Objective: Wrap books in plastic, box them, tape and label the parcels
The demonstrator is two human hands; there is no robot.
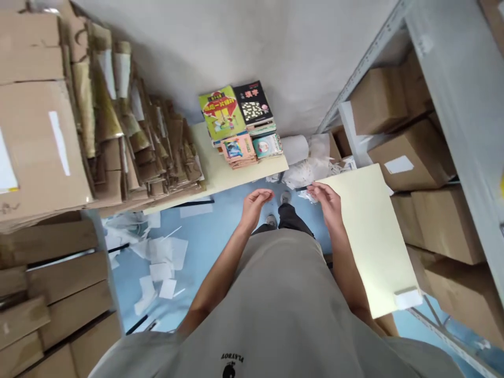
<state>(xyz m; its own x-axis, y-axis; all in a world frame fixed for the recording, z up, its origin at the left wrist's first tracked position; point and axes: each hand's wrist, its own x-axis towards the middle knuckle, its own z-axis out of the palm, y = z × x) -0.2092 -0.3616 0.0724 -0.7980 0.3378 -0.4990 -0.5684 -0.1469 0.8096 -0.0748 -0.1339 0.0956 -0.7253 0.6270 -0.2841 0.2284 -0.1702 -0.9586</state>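
The left hand (255, 209) and right hand (329, 206) are hovering empty, fingers loosely curled, while the book stacks (238, 119) are sitting beyond the left on the table (210, 172), probably heavy together, slick-covered and bendy, best gripped low from both sides.

At ten o'clock, the flattened cardboard boxes (35, 121) run off the left edge, as do the cartons (74, 278) at eight. Toward twelve, the upper paperbacks (222, 121) hide most of those beneath, their smallest print unreadable. On the left hand (254, 206) and right hand (329, 202), some fingers are hidden behind others. At six, the bottom edge crops the grey T-shirt (275, 294) and its black emblem (229, 371). The bluish object (466, 333) at four is too blurred to identify.
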